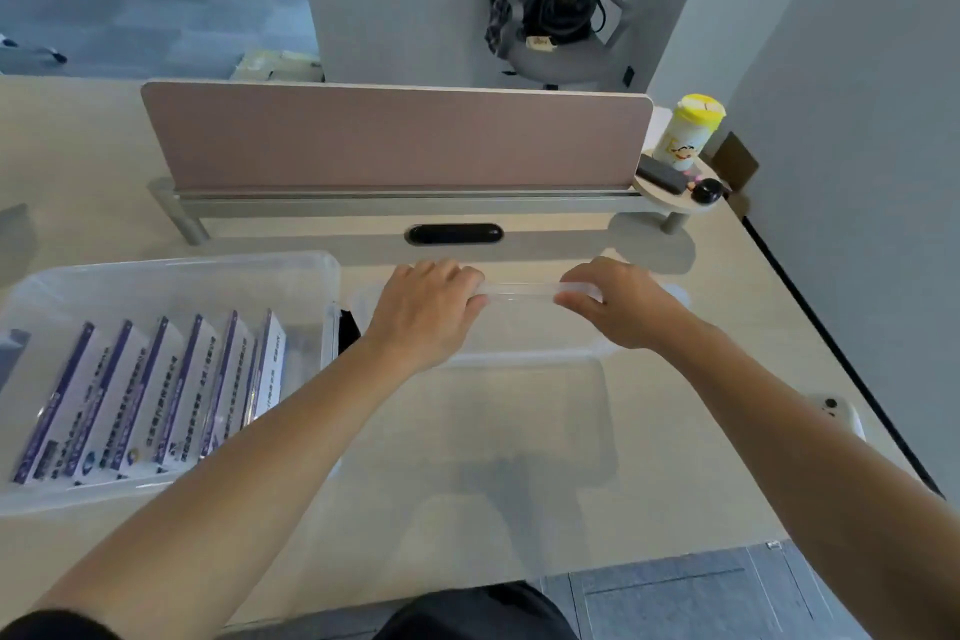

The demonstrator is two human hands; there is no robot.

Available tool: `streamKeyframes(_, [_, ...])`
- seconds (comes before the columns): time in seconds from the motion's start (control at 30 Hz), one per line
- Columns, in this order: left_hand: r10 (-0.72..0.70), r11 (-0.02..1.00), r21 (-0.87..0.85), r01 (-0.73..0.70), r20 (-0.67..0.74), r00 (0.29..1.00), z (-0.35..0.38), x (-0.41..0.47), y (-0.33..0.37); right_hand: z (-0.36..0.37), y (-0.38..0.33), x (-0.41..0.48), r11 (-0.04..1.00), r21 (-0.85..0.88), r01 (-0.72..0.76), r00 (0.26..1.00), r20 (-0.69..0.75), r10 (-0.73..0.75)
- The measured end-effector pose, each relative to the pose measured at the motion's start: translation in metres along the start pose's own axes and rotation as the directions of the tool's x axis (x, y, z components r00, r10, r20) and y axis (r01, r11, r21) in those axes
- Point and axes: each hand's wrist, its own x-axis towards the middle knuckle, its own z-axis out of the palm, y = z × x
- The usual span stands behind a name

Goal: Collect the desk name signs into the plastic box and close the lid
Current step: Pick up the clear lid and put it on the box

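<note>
Both bare forearms reach forward over the pale, matte desk (701, 431). Left hand (426, 312) and right hand (618, 307) each curl fingers over the far edge of the clear plastic lid (519, 411); both are clamped on that rim, thumbs underneath. Lid: transparent, rectangular, rounded corners, tilted up at the far edge, near edge toward the desk front; desk grain visible through it.

Plastic box (171, 270): translucent, rounded rim, sits open on the desk just left of the lid. Inside, the desk name signs (156, 395) stand in a leaning row, about six, glossy acrylic faces with purple bands and white panels. Printed text on them too blurred to read.

Behind: dusty-pink partition panel (395, 140) on a grey metal rail; black oval cable grommet (454, 233) in the desk. Small round shelf at right holds a white canister (685, 133) with yellow lid and cartoon print; wording illegible.
</note>
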Motion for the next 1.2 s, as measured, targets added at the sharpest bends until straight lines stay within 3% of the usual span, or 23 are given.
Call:
streamKeyframes(0.17, [-0.016,0.973,-0.225,0.052,0.159,0.987,0.006,-0.056,0.015,0.027,-0.005,-0.064,0.996,0.077,-0.053,0.996,0.073,0.048])
streamKeyframes(0.33, [-0.009,0.92,-0.36,0.153,0.371,0.929,0.032,-0.103,0.029,0.067,-0.003,-0.114,0.997,-0.001,-0.073,0.983,0.168,0.072])
streamKeyframes(0.43, [-0.042,0.911,-0.351,0.216,0.443,0.896,0.05,-0.119,0.028,0.09,0.008,-0.134,0.997,-0.061,-0.055,0.977,0.201,0.066])
streamKeyframes(0.5, [-0.147,0.934,-0.232,0.272,0.443,0.885,0.062,-0.123,0.023,0.105,0.02,-0.144,0.997,-0.062,-0.041,0.981,0.188,0.052])
streamKeyframes(0.63, [-0.433,0.844,-0.069,0.532,0.499,0.751,0.095,-0.126,0.017,0.13,0.049,-0.154,0.999,-0.046,0.012,0.991,0.131,-0.005])
streamKeyframes(0.77, [-0.495,0.632,-0.237,0.738,0.61,0.619,0.125,-0.119,0.014,0.149,0.075,-0.153,0.998,-0.02,0.061,0.989,0.133,-0.057])
streamKeyframes(1.0, [-0.581,0.589,-0.262,0.764,0.52,0.626,0.147,-0.104,0.028,0.144,0.111,-0.13,0.995,0.013,0.094,0.944,0.315,-0.094])
streamKeyframes(1.1, [-0.601,0.603,-0.232,0.763,0.496,0.626,0.148,-0.101,0.027,0.126,0.133,-0.108,0.993,0.115,-0.006,0.97,0.244,-0.023])
streamKeyframes(1.2, [-0.617,0.605,-0.212,0.767,0.484,0.62,0.147,-0.103,0.028,0.112,0.163,-0.083,0.962,0.218,-0.164,0.983,0.117,0.141])
